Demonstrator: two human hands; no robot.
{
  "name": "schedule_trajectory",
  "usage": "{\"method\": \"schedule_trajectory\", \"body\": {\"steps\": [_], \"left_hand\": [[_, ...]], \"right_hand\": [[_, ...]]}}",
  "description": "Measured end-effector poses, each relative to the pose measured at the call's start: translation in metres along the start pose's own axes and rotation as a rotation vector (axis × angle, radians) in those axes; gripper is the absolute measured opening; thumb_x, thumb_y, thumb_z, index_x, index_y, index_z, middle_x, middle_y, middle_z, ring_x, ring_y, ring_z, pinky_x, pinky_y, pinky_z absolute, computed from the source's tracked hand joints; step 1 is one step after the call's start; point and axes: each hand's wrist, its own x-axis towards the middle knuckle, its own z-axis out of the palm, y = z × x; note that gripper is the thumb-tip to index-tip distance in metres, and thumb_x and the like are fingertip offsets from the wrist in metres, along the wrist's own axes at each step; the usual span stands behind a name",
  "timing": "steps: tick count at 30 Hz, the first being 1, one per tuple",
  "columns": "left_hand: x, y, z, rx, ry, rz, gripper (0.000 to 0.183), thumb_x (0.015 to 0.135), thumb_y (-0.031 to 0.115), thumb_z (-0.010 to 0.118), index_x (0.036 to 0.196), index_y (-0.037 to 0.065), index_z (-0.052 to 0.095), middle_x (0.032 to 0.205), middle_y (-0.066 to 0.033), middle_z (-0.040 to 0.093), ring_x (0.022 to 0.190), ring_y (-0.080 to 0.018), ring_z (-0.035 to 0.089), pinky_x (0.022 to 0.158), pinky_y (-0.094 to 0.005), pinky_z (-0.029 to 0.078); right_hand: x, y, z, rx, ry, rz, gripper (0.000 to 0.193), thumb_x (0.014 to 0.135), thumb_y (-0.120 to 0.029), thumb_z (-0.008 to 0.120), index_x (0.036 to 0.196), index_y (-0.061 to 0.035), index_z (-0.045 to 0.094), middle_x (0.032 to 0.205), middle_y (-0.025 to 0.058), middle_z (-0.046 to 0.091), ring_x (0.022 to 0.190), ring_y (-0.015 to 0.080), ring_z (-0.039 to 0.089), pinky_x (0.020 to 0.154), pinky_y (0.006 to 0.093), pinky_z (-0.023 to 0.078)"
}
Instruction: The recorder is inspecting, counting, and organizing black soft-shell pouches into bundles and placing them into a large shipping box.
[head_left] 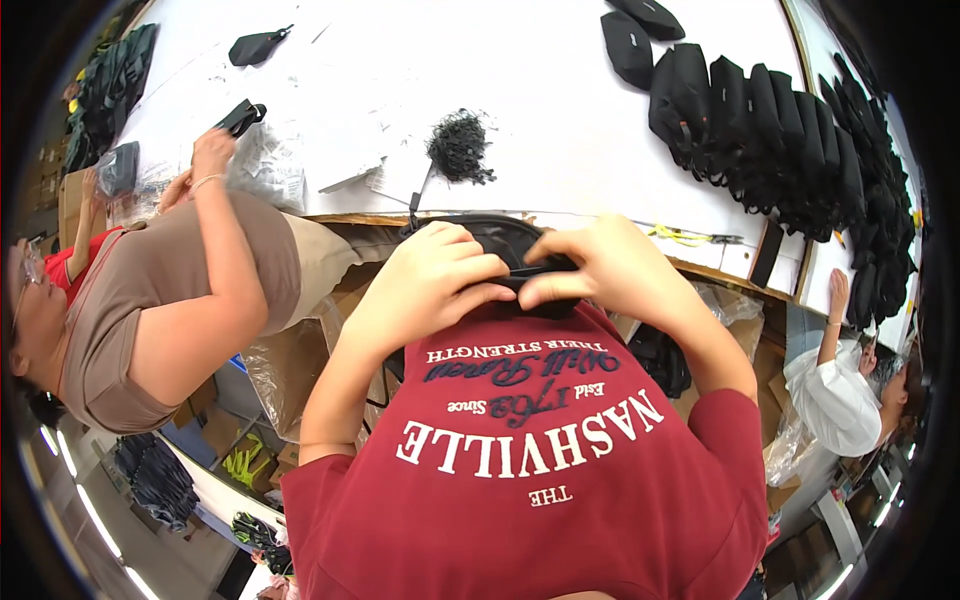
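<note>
Both my hands are closed on a black fabric pouch (492, 236) at the table's near edge. My left hand (432, 278) grips its left side with bent fingers, thumb along the near rim. My right hand (598, 264) pinches the rim on the right, its thumb close to the left one. The mouth of the pouch seems to face up between the hands; its lower part is hidden. A black strap end with a small tab (414, 204) sticks out at the far left of the pouch, onto the table.
A tangle of black trimmings (460, 148) lies beyond the pouch on the white table (540, 90). Yellow-handled snips (690, 236) rest at the right edge. Several black pouches (760, 120) stand in a row at right. Co-workers (170, 300) are on both sides; the left one handles a black pouch (240, 118).
</note>
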Motion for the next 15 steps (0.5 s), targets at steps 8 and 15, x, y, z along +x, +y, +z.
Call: {"method": "schedule_trajectory", "body": {"steps": [8, 15], "left_hand": [[0.055, -0.238, 0.048, 0.287, 0.240, -0.777, 0.034, 0.084, 0.023, 0.062, 0.107, -0.002, 0.059, 0.108, -0.0194, 0.061, 0.101, -0.0287, 0.061, 0.083, -0.0390, 0.050], [0.066, -0.294, 0.081, 0.443, 0.065, -0.921, 0.041, 0.074, 0.015, 0.068, 0.109, -0.001, 0.054, 0.115, -0.0234, 0.054, 0.098, -0.0361, 0.060, 0.082, -0.0411, 0.051]], "right_hand": [[-0.015, 0.018, 0.011, -0.034, 0.045, -0.099, 0.025, 0.075, -0.027, 0.075, 0.073, -0.0035, 0.069, 0.055, 0.0108, 0.058, 0.045, 0.0248, 0.054, 0.048, 0.0290, 0.043], [-0.033, 0.025, 0.004, -0.099, 0.156, -0.014, 0.023, 0.076, -0.029, 0.073, 0.074, -0.0072, 0.070, 0.055, 0.0106, 0.059, 0.050, 0.0268, 0.058, 0.053, 0.0329, 0.047]]}}
